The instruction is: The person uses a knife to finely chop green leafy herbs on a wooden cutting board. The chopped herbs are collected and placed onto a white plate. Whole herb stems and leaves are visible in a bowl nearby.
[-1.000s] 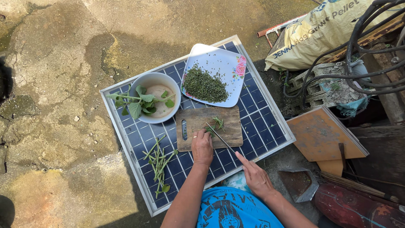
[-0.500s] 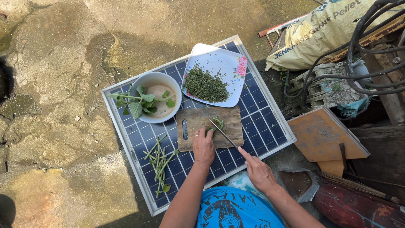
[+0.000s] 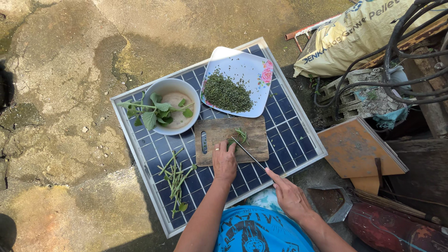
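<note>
1. Two bare hands work at a small worn wooden chopping board [image 3: 232, 140]. The right hand [image 3: 290, 196], nearest the body, is closed around the handle of a thin dark-bladed knife [image 3: 248, 153], whose blade slants up and away from it onto the board.
2. Just ahead, the left hand [image 3: 224, 161] lies curled with its fingers bent down onto a small bunch of green leafy stems [image 3: 239, 136], pinning them at the board's middle, right beside the blade tip.
3. Judging by their look, these greens are light, soft and limp; they likely slide or spring apart, so pressing them near the cut end with tucked fingertips seems the sound hold.
4. Left of the left hand, well apart, a loose bundle of thin green stalks [image 3: 175, 179] lies on the blue-celled solar panel [image 3: 284, 130] that serves as the table.
5. Beyond the left hand stands a pale round bowl [image 3: 171, 100] holding leafy sprigs.
6. Farthest, past the board, a white floral-cornered square plate [image 3: 252, 67] carries a heap of finely chopped greens [image 3: 226, 92].
</note>
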